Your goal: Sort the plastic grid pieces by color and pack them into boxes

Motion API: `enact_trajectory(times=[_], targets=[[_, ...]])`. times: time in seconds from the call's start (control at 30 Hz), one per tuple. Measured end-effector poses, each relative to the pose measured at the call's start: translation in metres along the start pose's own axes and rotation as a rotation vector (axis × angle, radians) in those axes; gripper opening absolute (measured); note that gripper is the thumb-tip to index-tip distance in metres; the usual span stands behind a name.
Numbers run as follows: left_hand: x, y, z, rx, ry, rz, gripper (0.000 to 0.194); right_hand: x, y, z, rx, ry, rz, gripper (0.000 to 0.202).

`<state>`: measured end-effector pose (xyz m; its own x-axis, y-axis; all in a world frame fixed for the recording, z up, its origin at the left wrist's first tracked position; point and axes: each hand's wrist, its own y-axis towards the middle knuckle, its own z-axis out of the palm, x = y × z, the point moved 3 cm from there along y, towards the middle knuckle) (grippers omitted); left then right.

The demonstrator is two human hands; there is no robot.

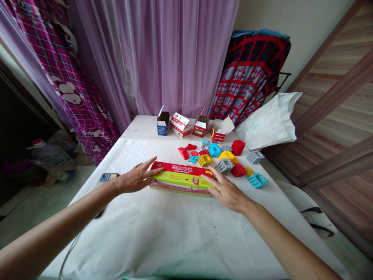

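Left hand [135,178] and right hand [226,189] touch opposite ends of the box [179,177], fingers apart; blocks [224,166] lie beyond it

Head-worn, looking forward and down across white table [140,233] toward plain purple curtain [177,58]; set close above table's near side.

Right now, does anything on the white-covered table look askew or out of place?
Yes: the crumpled white bag, paper or plastic, at the far right corner slants out past the edge of the white-covered table, so it looks poorly supported.
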<state>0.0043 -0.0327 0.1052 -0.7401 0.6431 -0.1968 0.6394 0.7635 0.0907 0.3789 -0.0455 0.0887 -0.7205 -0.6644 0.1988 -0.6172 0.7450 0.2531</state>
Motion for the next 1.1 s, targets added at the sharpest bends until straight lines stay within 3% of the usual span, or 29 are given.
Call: enact_trajectory(times=[0.3, 0.4, 0.53, 0.73, 0.83, 0.97, 1.1], targets=[[-0.034, 0.0, 0.018, -0.065, 0.26, 0.085, 0.059, 0.012, -0.009, 0.011, -0.074, -0.173, -0.061, 0.054], [-0.033, 0.006, 0.018, -0.082, 0.279, 0.052, 0.063, 0.012, -0.009, 0.013, -0.105, -0.143, -0.05, 0.058], [-0.026, 0.015, 0.014, -0.077, 0.221, 0.016, 0.078, 0.008, -0.006, 0.01, -0.117, -0.039, 0.065, 0.078], [-0.022, 0.028, 0.015, 0.008, 0.145, 0.0, 0.092, 0.004, 0.0, 0.01, -0.034, 0.084, 0.163, 0.094], [-0.022, 0.03, 0.018, -0.025, 0.138, -0.001, 0.096, 0.005, 0.002, 0.009, -0.03, 0.071, 0.15, 0.09], [-0.021, 0.029, 0.021, -0.03, 0.137, -0.003, 0.098, 0.005, 0.013, -0.004, -0.038, -0.013, 0.132, 0.067], [-0.021, 0.031, 0.019, -0.043, 0.099, 0.008, 0.09, 0.009, 0.033, -0.018, 0.107, -0.078, 0.092, 0.057]])
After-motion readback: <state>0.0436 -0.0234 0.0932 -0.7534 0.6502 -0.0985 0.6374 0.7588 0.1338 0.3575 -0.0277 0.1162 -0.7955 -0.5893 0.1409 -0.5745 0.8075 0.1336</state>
